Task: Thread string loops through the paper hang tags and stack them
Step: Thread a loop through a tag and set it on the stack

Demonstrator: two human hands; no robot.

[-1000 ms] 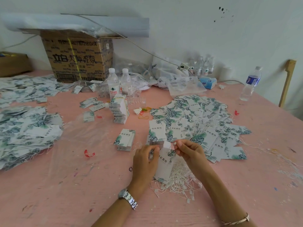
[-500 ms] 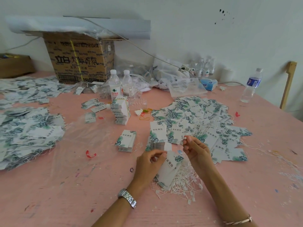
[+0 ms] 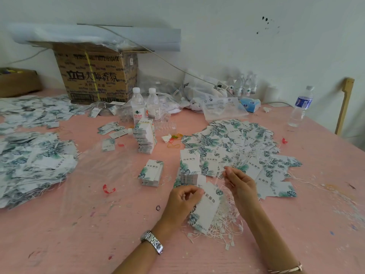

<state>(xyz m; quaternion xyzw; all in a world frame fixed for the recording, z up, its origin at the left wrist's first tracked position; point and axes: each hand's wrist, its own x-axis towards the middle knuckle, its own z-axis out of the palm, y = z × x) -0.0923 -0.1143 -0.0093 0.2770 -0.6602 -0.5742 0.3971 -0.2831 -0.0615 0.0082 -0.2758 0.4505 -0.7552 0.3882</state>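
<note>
My left hand (image 3: pixel 182 202) pinches the top corner of a white hang tag (image 3: pixel 206 209) with a green leaf print, held over a heap of white string loops (image 3: pixel 223 224). My right hand (image 3: pixel 240 184) is raised to the right of the tag and pinches a thin white string that runs back to the tag's top. A small pile of blank tags (image 3: pixel 188 169) lies just beyond my hands. A wide spread of strung tags (image 3: pixel 237 147) covers the table behind it.
Two short tag stacks (image 3: pixel 151 173) (image 3: pixel 145 138) stand centre-left. Large tag heaps (image 3: pixel 33 165) lie at left. Water bottles (image 3: pixel 145 105) (image 3: pixel 301 105), a cardboard box (image 3: pixel 96 76) and plastic bags (image 3: pixel 221 107) line the back of the pink table (image 3: pixel 79 234).
My right hand has drawn up and to the right, away from the tag, pulling the string. My left hand has stayed on the tag.
</note>
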